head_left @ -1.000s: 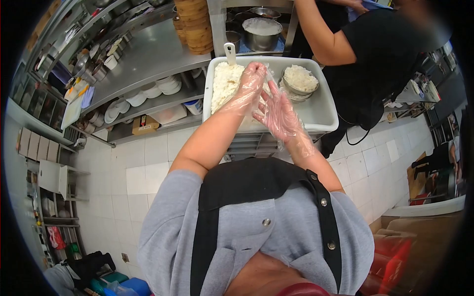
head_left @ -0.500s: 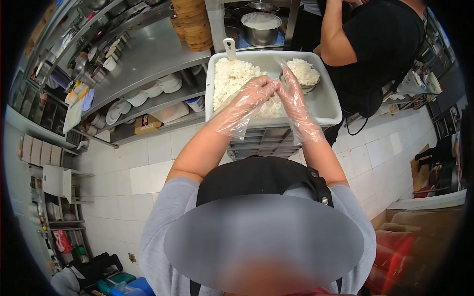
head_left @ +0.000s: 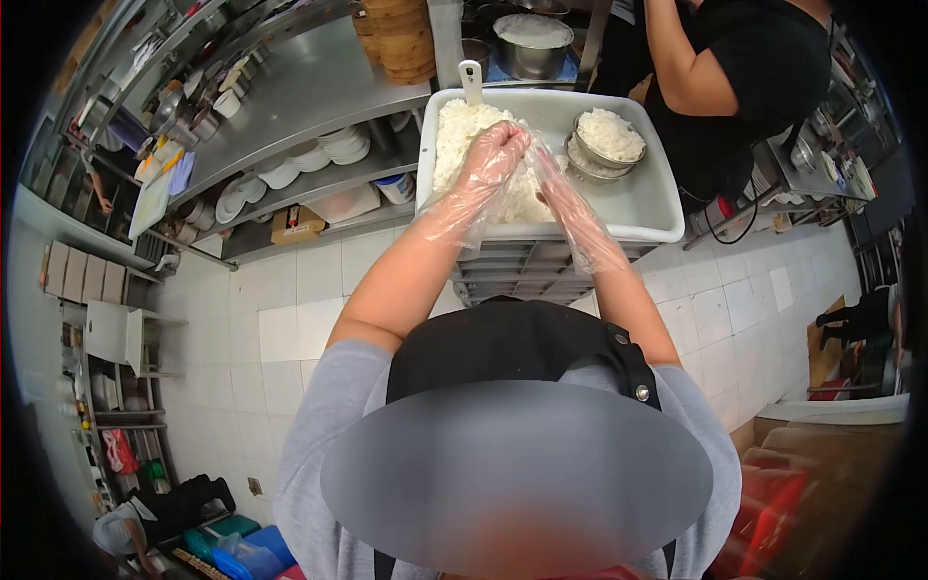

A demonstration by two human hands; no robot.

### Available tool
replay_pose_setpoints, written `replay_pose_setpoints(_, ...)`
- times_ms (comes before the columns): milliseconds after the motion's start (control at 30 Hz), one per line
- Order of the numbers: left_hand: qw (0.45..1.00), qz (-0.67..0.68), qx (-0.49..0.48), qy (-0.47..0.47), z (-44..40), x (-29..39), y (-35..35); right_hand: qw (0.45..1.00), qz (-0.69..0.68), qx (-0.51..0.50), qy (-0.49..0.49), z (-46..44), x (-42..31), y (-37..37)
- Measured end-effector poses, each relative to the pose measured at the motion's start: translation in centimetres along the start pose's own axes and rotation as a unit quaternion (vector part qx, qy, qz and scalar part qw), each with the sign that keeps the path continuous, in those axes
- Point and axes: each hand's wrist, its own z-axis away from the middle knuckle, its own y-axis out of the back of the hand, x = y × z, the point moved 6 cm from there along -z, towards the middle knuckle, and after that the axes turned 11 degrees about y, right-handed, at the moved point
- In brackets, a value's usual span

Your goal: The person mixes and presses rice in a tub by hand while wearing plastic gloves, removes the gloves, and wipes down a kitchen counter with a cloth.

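Illumination is bright and fairly even at the left hand point(head_left: 498, 153) and right hand point(head_left: 570, 208); the source is out of view. Small highlights glint on the clear gloves point(head_left: 592, 244). Left of the grip, the steel counter point(head_left: 300, 87) carries a soft sheen, with shade beneath. Below the grip, a grey oval blur point(head_left: 517, 474) obscures detail; below and right, a red object point(head_left: 773, 503) appears smeared. Wide-angle distortion bends outlying lines; black vignetting fills the 4 corners.

Rice point(head_left: 460, 137) is white, the tub point(head_left: 633, 211) off-white, the apron point(head_left: 503, 343) black, the sleeves point(head_left: 324, 411) grey.
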Motion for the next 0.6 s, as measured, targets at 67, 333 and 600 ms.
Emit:
replay_pose_setpoints(67,1.0,-0.016,-0.003,0.019,0.5,-0.2,-0.1,0.999,0.037,-0.017,-0.004,0.7,1.0,-0.3)
replay_pose_setpoints(333,0.998,0.018,-0.015,0.065,0.2,0.0,2.2,0.885,-0.439,0.148,-0.037,-1.4,-3.1,1.3)
replay_pose_setpoints(600,0.945,0.216,-0.212,0.121,0.8,-3.3,-2.1,0.856,-0.498,0.136,-0.02,-2.5,-4.0,0.6)
